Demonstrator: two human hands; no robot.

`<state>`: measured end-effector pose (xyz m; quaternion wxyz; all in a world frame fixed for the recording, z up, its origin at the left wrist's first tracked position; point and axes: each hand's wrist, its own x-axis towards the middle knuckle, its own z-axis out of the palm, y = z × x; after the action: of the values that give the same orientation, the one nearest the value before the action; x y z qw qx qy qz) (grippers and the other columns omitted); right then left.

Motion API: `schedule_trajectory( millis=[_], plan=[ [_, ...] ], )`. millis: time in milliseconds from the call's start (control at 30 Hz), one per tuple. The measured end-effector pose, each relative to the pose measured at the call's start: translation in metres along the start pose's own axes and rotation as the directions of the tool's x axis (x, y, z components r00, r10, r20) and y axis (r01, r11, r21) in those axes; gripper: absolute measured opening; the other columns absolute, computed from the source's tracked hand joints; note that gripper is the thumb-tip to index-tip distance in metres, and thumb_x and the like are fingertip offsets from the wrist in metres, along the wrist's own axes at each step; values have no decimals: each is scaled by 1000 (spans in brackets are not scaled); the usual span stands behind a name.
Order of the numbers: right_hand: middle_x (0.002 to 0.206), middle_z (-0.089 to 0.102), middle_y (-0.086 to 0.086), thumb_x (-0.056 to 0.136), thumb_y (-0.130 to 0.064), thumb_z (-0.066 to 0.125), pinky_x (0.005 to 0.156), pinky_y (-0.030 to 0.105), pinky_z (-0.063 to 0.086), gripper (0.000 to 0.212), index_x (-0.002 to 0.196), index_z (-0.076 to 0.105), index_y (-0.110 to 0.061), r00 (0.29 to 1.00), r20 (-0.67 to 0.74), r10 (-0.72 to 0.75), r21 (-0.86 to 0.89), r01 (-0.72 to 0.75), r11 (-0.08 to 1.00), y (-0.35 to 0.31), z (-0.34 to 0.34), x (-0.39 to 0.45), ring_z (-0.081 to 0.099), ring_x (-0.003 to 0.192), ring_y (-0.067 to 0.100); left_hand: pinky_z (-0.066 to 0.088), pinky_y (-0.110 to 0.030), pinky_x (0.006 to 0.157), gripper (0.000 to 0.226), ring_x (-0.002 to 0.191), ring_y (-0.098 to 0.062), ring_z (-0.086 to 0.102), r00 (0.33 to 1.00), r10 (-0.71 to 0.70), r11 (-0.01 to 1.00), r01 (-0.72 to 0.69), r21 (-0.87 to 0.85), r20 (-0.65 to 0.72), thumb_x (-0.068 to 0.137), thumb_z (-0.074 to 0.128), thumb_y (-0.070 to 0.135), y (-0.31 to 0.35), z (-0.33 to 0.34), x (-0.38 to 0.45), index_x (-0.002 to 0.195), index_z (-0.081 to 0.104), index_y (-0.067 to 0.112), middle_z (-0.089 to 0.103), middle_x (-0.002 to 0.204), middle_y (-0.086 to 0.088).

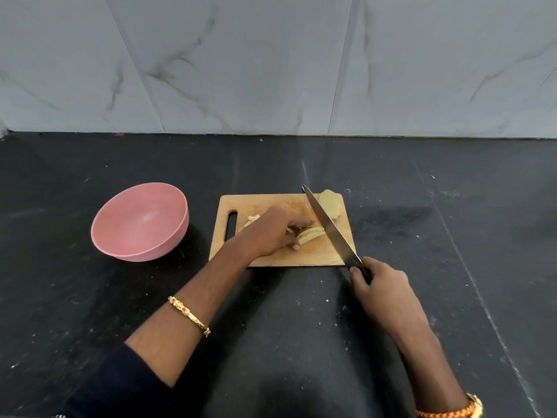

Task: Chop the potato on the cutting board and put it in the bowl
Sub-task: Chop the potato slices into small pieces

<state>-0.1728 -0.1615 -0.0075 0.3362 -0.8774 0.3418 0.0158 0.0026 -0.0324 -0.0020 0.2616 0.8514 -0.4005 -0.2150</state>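
Note:
A wooden cutting board (pixel 271 203) lies on the black counter. My left hand (pixel 272 230) holds a group of pale potato slices (pixel 312 234) near the board's middle, fingers and thumb curled round them. My right hand (pixel 384 292) grips the dark handle of a long knife (pixel 328 224), whose blade runs diagonally just right of the slices. A larger peeled potato piece (pixel 331 203) rests at the board's far right corner. A few cut bits (pixel 252 219) lie behind my left hand. The pink bowl (pixel 140 224) stands empty to the left of the board.
The black counter (pixel 452 236) stretches around the board, speckled with pale flecks. A marble-patterned tiled wall (pixel 271 61) closes off the back. A gold bangle (pixel 190 315) sits on my left forearm, and orange bands (pixel 452 411) on my right wrist.

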Motion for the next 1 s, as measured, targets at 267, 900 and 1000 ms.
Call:
schedule_trajectory(
  millis=[267,900,1000],
  plan=[
    [71,62,-3,96,-30,47,62,30,48,18,84,58,-25,998,53,-39,-56,42,998,0,-9,7,60,65,15,45,-32,100,50,113,-16,57,997,-23,1000,23,-1,-69,82,68,10,0,10,2,130,53,13,61,127,-6],
    [63,57,9,100,-34,41,55,32,41,31,77,48,-14,994,-104,-24,257,50,965,-5,36,-13,52,57,23,52,-39,83,23,93,-27,63,911,73,997,-63,38,-405,91,55,6,7,44,4,109,67,0,67,103,-15],
    [65,56,9,100,-35,40,54,32,40,32,75,45,-15,994,-105,-25,230,49,972,-6,38,-10,49,54,22,51,-37,84,22,94,-27,63,911,83,996,-70,47,-403,91,55,6,6,44,5,107,68,-1,67,104,-16]
  ],
)
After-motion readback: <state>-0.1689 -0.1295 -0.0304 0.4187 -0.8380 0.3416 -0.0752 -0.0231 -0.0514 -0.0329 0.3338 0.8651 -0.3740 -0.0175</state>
